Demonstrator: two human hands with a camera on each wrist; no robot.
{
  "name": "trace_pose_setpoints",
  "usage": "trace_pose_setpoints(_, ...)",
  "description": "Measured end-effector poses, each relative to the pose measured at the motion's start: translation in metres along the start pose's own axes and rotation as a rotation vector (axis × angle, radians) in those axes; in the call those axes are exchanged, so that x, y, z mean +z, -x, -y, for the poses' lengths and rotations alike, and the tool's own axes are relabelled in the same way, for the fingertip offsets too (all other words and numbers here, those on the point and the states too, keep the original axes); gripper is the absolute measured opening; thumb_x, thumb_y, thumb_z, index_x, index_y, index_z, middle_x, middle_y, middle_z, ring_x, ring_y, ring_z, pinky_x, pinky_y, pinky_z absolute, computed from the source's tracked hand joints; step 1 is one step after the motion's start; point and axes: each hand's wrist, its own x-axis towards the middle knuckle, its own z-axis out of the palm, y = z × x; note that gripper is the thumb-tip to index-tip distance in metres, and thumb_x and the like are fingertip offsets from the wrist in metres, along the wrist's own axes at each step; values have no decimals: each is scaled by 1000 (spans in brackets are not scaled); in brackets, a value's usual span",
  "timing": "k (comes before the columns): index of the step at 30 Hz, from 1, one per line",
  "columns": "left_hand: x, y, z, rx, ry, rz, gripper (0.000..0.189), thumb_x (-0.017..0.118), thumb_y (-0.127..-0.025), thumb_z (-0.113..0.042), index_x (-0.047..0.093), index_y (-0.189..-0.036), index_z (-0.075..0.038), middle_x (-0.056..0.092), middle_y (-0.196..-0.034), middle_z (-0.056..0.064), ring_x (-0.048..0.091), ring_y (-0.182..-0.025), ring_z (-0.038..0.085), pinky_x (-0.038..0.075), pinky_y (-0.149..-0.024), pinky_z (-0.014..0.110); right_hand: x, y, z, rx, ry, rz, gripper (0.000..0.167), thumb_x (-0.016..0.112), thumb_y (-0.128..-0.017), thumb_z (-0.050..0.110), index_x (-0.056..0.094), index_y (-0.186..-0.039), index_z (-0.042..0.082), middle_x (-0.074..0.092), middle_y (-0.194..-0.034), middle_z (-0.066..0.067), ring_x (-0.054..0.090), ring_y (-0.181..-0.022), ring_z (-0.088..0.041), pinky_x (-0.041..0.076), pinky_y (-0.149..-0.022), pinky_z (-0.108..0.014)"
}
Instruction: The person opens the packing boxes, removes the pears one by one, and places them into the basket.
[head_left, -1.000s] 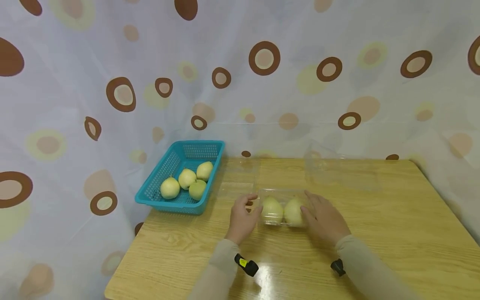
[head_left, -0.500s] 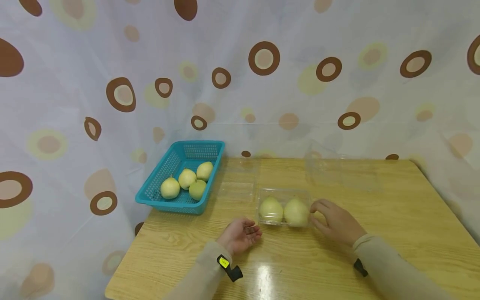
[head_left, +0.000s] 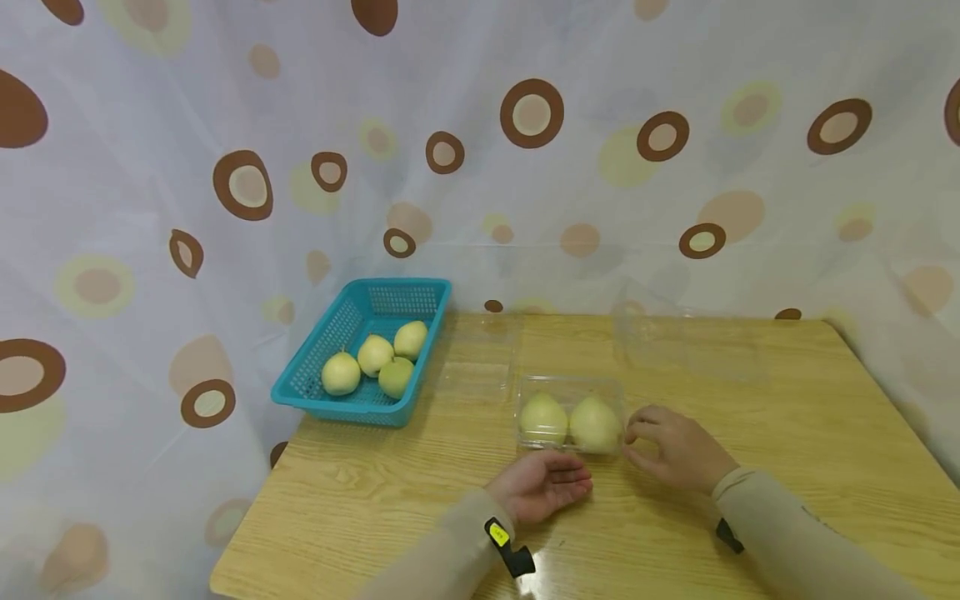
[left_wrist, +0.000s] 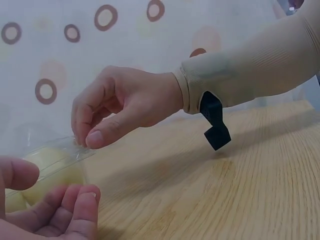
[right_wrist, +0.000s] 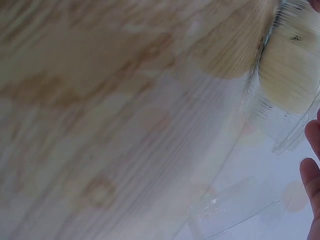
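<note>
At the left, a blue basket (head_left: 339,408) holds four yellow-green fruits (head_left: 376,356). The left forearm (head_left: 450,550) slants up from the bottom edge; its left hand (head_left: 543,486) lies palm up, fingers loosely bent and gripping nothing, just in front of the clear box (head_left: 572,383), which sits on the table (head_left: 795,433) with two fruits inside. The right hand (head_left: 678,450) reaches in, back uppermost, its bent fingertips at the box's right edge; whether they pinch it, I cannot tell.
</note>
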Motion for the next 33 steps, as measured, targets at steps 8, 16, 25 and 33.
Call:
trace_pose_setpoints(8,10,-15,11,46,33,-3,17,54,-96,-10,62,-105,3,61,-102,13,61,-97,24,47,-94,34,0,0,0,-69,10,-41,25,87,-65,13,70,-83,20,59,-92,8,58,-79,-7,52,-64,-27)
trace_pose_setpoints(16,13,-23,14,88,-12,-6,14,58,-94,-10,64,-100,1,63,-93,9,62,-85,17,52,-81,27,1,-1,-1,-113,23,-38,10,79,-78,25,72,-83,19,59,-91,6,57,-77,-6,51,-64,-25)
trace_pose_setpoints(25,19,-31,16,157,-39,-99,13,64,-87,-8,68,-93,2,65,-82,6,61,-72,14,52,-69,23,1,-7,1,-102,39,-19,21,87,-63,15,73,-79,19,57,-83,9,53,-72,-3,49,-59,-21)
trace_pose_setpoints(33,26,-33,20,197,-35,-216,9,66,-83,-9,70,-81,-1,65,-76,6,61,-66,14,51,-61,22,0,-13,3,-149,116,24,12,81,-66,14,72,-73,18,54,-75,9,46,-64,-1,45,-53,-21)
